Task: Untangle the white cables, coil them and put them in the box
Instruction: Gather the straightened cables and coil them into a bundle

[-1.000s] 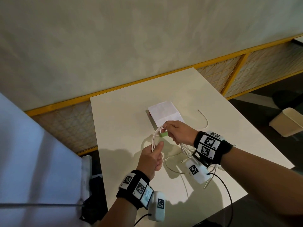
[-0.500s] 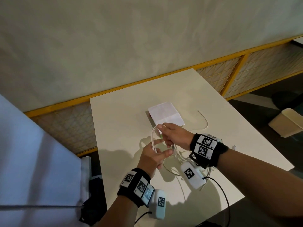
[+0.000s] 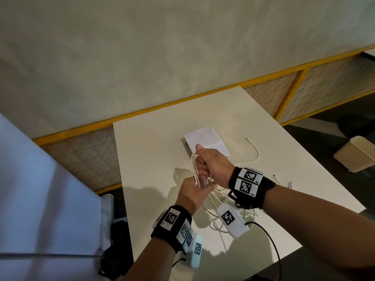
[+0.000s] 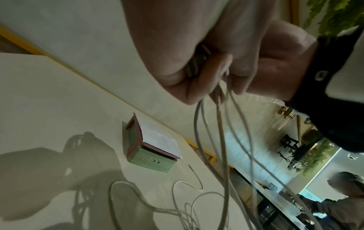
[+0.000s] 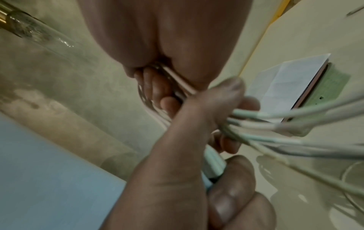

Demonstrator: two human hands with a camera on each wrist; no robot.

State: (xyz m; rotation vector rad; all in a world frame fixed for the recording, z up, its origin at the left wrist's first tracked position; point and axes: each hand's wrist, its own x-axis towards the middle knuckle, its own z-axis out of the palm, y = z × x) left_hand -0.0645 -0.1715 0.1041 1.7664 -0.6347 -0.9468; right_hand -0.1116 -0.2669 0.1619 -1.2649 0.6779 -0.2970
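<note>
Right hand: the right hand [image 3: 213,163] is fisted round the top of the white cable coil [image 3: 195,169], thumb up, just at 6 o'clock of the box [image 3: 207,141]; half a second ago it pinched the loops lower down, further from the box.
Left hand: the left hand [image 3: 192,194] pinches the coil's bottom end from below (a second ago it pointed a finger up at the loops).
Coil: held upright between both fists above the table [image 3: 146,159]; it was a rounder, wider loop before and is now narrow.
Loose cables: slack strands [image 4: 199,200] trail from the fists to the table at 5 o'clock.
Box: green and pink, a white paper [image 4: 159,138] over its top, unmoved.
</note>
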